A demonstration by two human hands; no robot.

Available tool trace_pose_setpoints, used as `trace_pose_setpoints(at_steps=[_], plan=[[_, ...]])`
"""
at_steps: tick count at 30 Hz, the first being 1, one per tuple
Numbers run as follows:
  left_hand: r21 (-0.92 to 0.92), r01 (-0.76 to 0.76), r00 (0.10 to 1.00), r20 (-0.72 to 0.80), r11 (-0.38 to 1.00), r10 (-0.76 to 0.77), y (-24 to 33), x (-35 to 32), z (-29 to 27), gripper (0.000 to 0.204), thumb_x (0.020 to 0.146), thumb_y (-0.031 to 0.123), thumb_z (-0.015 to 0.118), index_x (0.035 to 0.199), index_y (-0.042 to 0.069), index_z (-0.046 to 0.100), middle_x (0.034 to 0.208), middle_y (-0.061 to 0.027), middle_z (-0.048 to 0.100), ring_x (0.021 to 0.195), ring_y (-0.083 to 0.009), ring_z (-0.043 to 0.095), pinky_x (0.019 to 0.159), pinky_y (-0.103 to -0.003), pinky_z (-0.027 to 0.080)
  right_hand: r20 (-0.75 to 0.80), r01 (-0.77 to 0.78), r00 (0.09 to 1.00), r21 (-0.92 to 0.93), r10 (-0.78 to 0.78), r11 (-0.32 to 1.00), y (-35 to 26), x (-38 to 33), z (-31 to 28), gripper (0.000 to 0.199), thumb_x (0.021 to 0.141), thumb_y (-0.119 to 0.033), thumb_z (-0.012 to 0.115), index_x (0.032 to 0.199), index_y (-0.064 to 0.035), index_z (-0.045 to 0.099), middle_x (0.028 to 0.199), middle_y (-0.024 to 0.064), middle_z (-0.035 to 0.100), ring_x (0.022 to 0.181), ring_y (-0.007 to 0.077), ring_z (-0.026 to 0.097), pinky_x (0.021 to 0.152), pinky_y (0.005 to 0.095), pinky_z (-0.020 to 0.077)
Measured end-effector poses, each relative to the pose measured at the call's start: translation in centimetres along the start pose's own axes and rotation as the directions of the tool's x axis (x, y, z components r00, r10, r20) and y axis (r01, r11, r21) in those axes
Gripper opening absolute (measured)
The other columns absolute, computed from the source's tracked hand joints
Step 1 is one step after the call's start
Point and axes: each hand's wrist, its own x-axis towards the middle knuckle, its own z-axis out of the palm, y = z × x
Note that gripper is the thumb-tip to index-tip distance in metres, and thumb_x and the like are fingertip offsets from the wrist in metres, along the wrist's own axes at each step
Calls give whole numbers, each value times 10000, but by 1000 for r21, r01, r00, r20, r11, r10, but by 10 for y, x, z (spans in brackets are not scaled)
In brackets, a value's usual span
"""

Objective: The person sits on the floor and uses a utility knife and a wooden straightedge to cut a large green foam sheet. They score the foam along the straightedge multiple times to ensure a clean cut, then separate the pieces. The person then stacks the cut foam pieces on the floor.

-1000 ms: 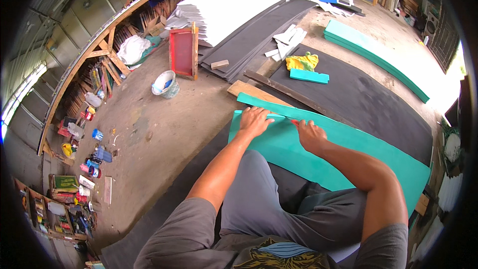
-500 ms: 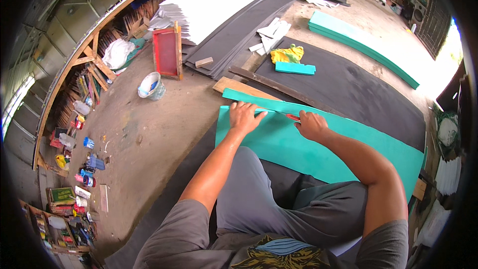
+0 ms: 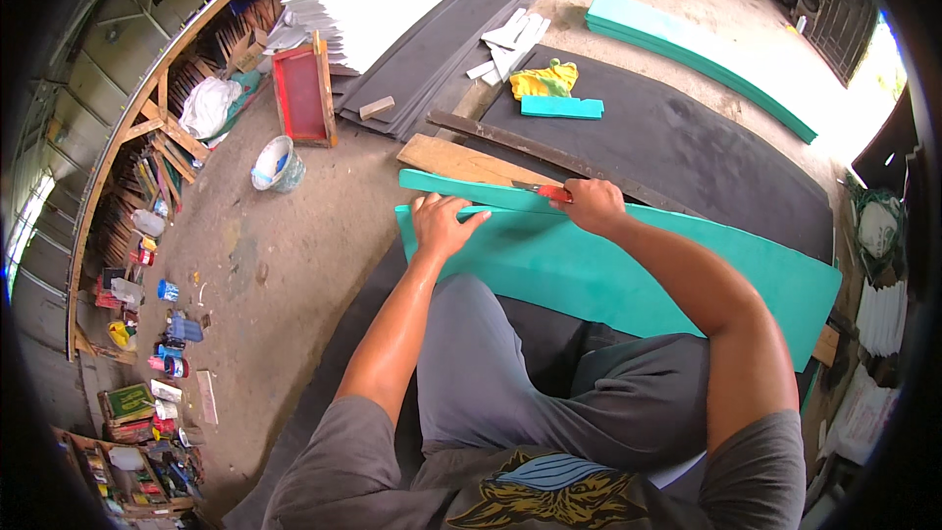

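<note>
A long teal foam sheet (image 3: 608, 257) lies across in front of my legs. Along its far edge runs a narrow teal strip (image 3: 459, 188), parted from the sheet by a slit at the left end. My left hand (image 3: 444, 228) rests on the sheet's far left part beside the slit, its thumb stretched apart from the fingers. In my right hand (image 3: 595, 205) is a red-handled utility knife (image 3: 554, 193). Its blade points left, over the strip's far edge by the wooden board (image 3: 466, 159). The knife's rear end is hidden in my fingers.
Beyond the board are a dark metal bar (image 3: 549, 154), a black sheet (image 3: 677, 137), a yellow cloth (image 3: 543, 80) and a small teal piece (image 3: 561, 107). Stacked teal sheets (image 3: 697, 59) lie at far right. A bucket (image 3: 279, 167) and a red framed screen (image 3: 304, 96) stand left.
My right hand has moved the knife away from me, out of the slit to the strip's far side. The left hand stays on the sheet. The view has shifted slightly.
</note>
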Motion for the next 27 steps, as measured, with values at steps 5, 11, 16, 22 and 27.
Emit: trace_pose_setpoints(at_steps=[5, 11, 16, 22, 27], plan=[[111, -170, 985, -11, 979, 173, 13, -1, 1, 472, 857, 560, 778, 975, 102, 771, 956, -59, 760, 931, -256, 637, 922, -424, 427, 68, -18, 997, -81, 24, 997, 9, 22, 6, 539, 985, -602, 595, 1114, -115, 788, 1088, 117, 782, 1135, 326, 712, 954, 479, 549], [64, -179, 983, 41, 982, 176, 18, -2, 1, 477, 885, 555, 746, 1062, 112, 765, 975, -47, 736, 947, -258, 656, 835, -408, 455, 313, -19, 949, -26, 26, 999, 19, 49, -13, 590, 946, -633, 590, 1154, -119, 794, 1170, 109, 766, 1157, 332, 703, 1010, 469, 518], [17, -132, 990, 58, 991, 131, 13, -6, 9, 463, 918, 561, 703, 1109, 147, 784, 992, -32, 759, 896, -254, 664, 815, -414, 454, 126, 7, 992, 3, -7, 1000, 19, 40, -3, 531, 967, -586, 620, 1166, -111, 750, 1158, 150, 755, 1144, 367, 696, 960, 507, 534], [-39, -44, 998, 34, 998, 46, 13, 1, 13, 410, 993, 512, 629, 963, 144, 807, 891, -50, 764, 856, -290, 670, 807, -443, 459, -294, 191, 945, 137, -144, 972, 10, -5, 16, 358, 1042, -395, 594, 1221, -85, 604, 1031, 191, 708, 1001, 445, 696, 818, 552, 559], [-4, 93, 987, 134, 996, -92, 21, 12, 13, 465, 1033, 466, 582, 835, 102, 794, 829, -71, 756, 818, -311, 671, 825, -476, 470, -57, 335, 937, -145, -346, 931, 6, -28, 26, 304, 1068, -279, 539, 1269, -50, 540, 1023, 187, 702, 897, 415, 734, 709, 525, 595]])
